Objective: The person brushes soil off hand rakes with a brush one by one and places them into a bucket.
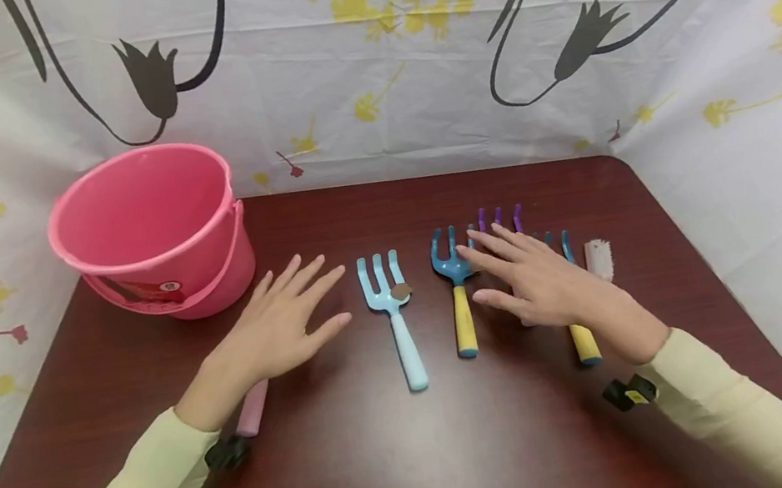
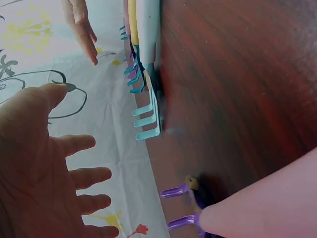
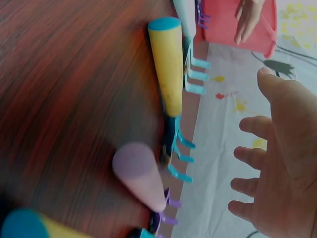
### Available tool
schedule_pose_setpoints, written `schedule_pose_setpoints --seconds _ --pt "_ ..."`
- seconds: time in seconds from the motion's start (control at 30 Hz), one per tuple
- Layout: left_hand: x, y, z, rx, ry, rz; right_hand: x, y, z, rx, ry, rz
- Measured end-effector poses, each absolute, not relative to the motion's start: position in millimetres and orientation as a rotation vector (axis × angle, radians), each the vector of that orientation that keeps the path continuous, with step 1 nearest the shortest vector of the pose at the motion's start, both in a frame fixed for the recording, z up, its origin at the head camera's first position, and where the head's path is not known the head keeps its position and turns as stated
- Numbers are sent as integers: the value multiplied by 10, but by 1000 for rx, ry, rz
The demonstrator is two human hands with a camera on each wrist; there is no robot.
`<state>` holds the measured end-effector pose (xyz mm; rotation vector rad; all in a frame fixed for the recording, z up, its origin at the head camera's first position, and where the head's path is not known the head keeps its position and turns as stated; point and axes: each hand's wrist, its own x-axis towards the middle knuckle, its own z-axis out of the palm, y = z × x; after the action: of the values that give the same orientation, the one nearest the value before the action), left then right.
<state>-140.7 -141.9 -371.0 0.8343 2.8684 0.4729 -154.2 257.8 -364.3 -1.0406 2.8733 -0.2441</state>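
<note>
My left hand, fingers spread and palm down, hovers over a purple hand fork whose pink handle shows below the wrist; its purple tines appear in the left wrist view. Between the hands lies a light blue hand fork with a brown spot at its tines. My right hand is likewise spread, its fingertips overlapping the tines of a yellow-handled blue hand fork. Beneath it, partly hidden, are a second purple fork with a pink handle and another yellow-handled fork. Both hands hold nothing.
A pink bucket with its handle down stands at the back left of the dark brown table. A white bristly piece lies right of the right hand. A patterned white cloth hangs behind and along both sides.
</note>
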Motion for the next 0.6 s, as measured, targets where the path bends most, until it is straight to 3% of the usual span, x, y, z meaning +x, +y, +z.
schedule_pose_setpoints --seconds 0.33,0.6 --pt "-1378 -1508 -3870 913 2852 530 -1462 3291 -3767 -828 3001 -365" --pt "-1314 -1544 -3929 1042 2963 648 -1333 3719 -3871 -264 3125 -473"
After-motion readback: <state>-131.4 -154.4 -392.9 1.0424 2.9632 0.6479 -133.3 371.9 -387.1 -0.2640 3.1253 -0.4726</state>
